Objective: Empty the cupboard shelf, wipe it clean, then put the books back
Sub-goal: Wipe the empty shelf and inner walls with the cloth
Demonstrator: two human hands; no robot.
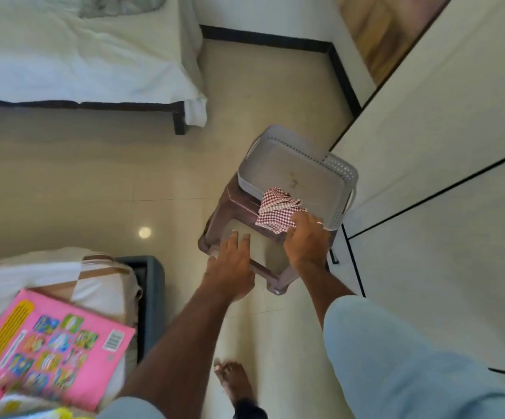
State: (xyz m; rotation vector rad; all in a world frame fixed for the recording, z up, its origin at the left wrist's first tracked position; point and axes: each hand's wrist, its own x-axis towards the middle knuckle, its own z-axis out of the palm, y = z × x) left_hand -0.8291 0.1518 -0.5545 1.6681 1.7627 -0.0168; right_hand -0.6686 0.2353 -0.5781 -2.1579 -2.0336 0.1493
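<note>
While your right hand (305, 237) grips a crumpled red-and-white checked cloth (277, 211), your left hand (233, 267) hovers flat, fingers straight, holding nothing. Both reach over a brown plastic stool (233, 213) bearing a grey perforated basket (340, 173).

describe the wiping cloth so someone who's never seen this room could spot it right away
Start at the pale cupboard doors on the right; in front of them a brown plastic stool carries a grey perforated basket. The cloth hangs over the basket's near rim, gripped by the right hand. Its red-and-white check is the only pattern there.
</note>
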